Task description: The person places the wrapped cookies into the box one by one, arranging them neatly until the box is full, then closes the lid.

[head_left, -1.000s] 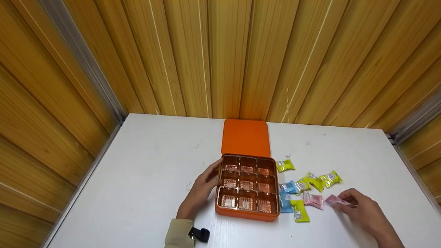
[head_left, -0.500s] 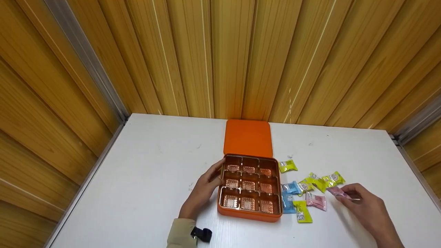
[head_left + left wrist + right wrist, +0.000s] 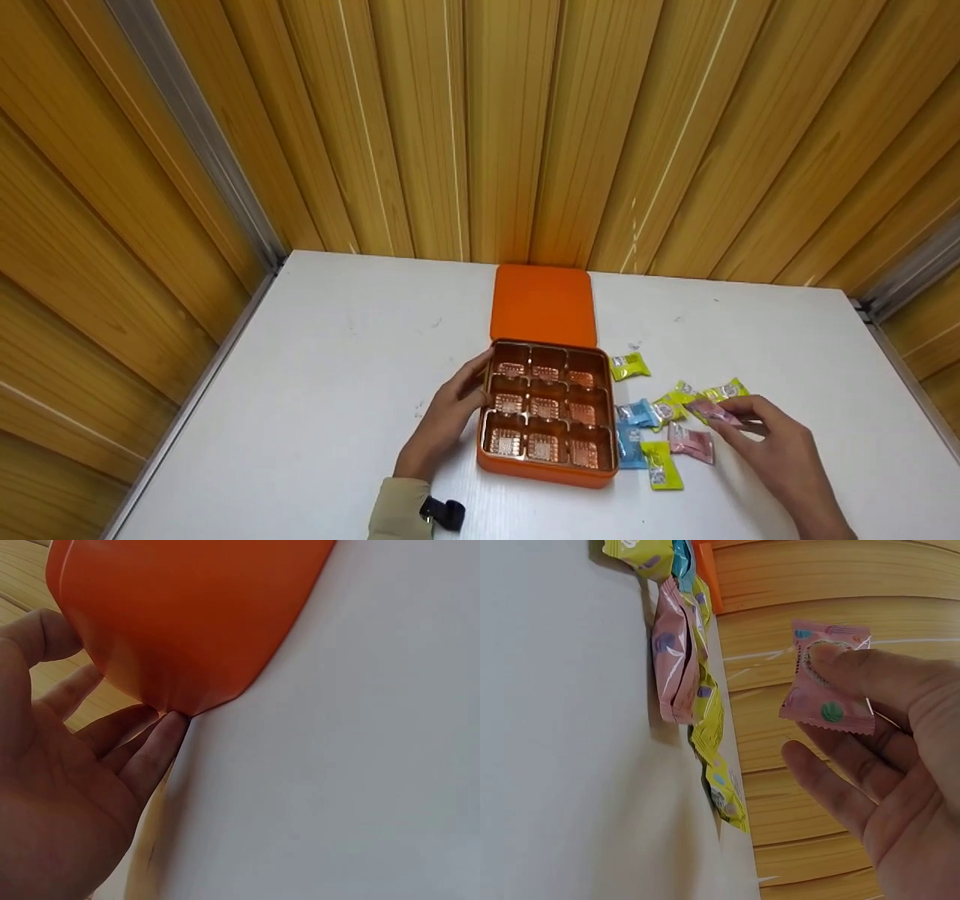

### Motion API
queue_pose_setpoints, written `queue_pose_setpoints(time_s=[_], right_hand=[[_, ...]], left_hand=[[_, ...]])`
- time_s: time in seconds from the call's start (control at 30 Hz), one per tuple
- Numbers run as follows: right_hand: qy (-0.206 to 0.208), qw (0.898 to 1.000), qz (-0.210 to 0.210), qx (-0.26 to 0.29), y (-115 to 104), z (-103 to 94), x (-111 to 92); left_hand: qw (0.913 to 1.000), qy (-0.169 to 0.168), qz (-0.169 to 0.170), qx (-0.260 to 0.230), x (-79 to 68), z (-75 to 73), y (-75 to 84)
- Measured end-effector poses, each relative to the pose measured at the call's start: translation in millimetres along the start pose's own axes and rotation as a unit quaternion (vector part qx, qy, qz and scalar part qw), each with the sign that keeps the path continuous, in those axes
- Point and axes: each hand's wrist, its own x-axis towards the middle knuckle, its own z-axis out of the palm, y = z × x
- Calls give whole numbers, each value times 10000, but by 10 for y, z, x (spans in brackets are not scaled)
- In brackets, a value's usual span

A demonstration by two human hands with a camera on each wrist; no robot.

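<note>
An orange box point(image 3: 546, 470) with a nine-compartment brown tray point(image 3: 531, 406) stands on the white table. No candy shows in its compartments. My left hand point(image 3: 442, 418) rests against the box's left side; the left wrist view shows fingertips point(image 3: 159, 746) touching the lower wall. To the right, my right hand point(image 3: 780, 448) pinches a pink wrapped candy point(image 3: 829, 679) between thumb and fingers, raised off the table. Below it lies another pink candy point(image 3: 691, 443). Blue candies point(image 3: 631, 444) lie against the box's right side, and several yellow-green candies point(image 3: 661, 466) are scattered around them.
The orange lid point(image 3: 544, 304) lies flat behind the box, near the wood-patterned back wall point(image 3: 480, 135). One yellow-green candy point(image 3: 630, 365) sits apart at the box's far right corner. A metal rail point(image 3: 202, 142) runs along the left wall.
My right hand has lifted the pink candy and carried it left and slightly away, over the yellow-green ones. The left hand keeps its place at the box; the head view has shifted slightly.
</note>
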Motion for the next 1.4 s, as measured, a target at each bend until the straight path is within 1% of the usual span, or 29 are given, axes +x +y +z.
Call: queue_pose_setpoints(time_s=[0.13, 0.4, 0.73, 0.9, 1.03, 1.13, 1.2, 1.3, 1.4], right_hand=[[-4, 10000, 33, -16, -67, 42, 13], [-27, 9996, -40, 294, -200, 122, 29], [-399, 9968, -184, 665, -386, 204, 123], [-664, 9924, -224, 1014, -471, 247, 182], [-846, 9843, -351, 1509, -550, 309, 234], [-1001, 9740, -511, 1968, -610, 354, 277], [-1149, 9661, -529, 2248, -641, 372, 301], [-1296, 9571, -631, 2515, -668, 391, 327], [-1380, 9518, -730, 2641, -694, 406, 351]], left_hand=[[10000, 11, -5, -37, 0, 14, 1], [10000, 13, -45, -74, -5, 5, -13], [9999, 100, -34, -124, 2, 19, -26], [9998, 108, -52, -151, 1, 12, -25], [9998, 126, -29, -157, 7, 9, -35], [9998, 147, -24, -146, 9, 13, -37], [9998, 139, -19, -107, 8, 15, -35], [9999, 108, 1, -80, 7, 15, -33], [9999, 80, 15, -96, 11, 15, -31]])
